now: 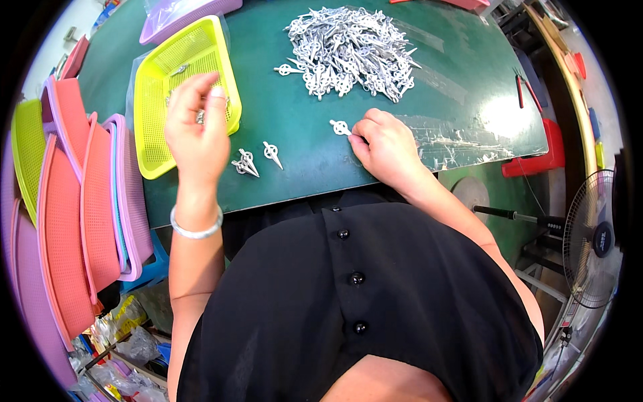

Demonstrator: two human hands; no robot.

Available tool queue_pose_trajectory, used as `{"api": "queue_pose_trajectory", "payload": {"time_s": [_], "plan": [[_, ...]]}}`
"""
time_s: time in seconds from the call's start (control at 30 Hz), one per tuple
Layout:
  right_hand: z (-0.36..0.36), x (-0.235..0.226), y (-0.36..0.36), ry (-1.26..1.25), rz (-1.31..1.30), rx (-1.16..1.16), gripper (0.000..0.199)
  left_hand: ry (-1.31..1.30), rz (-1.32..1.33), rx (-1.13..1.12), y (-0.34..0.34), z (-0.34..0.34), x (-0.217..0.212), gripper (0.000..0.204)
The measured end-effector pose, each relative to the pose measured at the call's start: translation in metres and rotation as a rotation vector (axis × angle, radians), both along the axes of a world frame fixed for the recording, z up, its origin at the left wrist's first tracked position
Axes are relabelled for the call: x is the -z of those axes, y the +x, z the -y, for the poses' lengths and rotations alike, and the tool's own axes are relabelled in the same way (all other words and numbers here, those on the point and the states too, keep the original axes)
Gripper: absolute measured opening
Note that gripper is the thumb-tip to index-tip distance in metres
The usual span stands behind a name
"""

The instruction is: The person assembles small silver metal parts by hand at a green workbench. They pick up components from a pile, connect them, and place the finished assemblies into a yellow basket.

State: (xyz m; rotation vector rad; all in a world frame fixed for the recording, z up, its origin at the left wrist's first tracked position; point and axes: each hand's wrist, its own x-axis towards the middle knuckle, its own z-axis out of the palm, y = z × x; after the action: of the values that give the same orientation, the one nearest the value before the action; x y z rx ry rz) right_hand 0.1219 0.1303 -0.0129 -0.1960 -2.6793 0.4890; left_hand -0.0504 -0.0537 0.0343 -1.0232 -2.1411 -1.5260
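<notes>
My left hand (pixel 197 130) is over the yellow-green plastic basket (pixel 143 134), its fingers loosely bent and the thumb apart from them. A few small silver metal parts (pixel 179 70) lie in the basket, some partly hidden by that hand. On the green table, my right hand (pixel 388 144) pinches the pointed end of one flat metal part (pixel 340 127), which has a ring-shaped head with openings. Between the hands lie a single part (pixel 272 154) and a small cluster of the same parts (pixel 246 163), near the table's front edge.
A big heap of these metal parts (pixel 351 50) covers the table's far middle. Behind the yellow-green basket stands a purple basket (pixel 191 15) with clear plastic. Stacked coloured baskets (pixel 67 221) crowd the left side. Pliers (pixel 528 90) lie at right, near a fan (pixel 593 238).
</notes>
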Motion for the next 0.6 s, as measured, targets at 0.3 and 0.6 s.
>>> {"api": "queue_pose_trajectory", "payload": {"time_s": [0.3, 0.6], "plan": [[-0.004, -0.004, -0.001, -0.314, 0.039, -0.014, 0.007, -0.101, 0.923, 0.493, 0.065, -0.03, 0.037, 0.031], [-0.002, -0.017, 0.006, -0.238, 0.11, -0.107, 0.012, -0.142, 0.93, 0.507, 0.058, -0.04, 0.053, 0.025]]}}
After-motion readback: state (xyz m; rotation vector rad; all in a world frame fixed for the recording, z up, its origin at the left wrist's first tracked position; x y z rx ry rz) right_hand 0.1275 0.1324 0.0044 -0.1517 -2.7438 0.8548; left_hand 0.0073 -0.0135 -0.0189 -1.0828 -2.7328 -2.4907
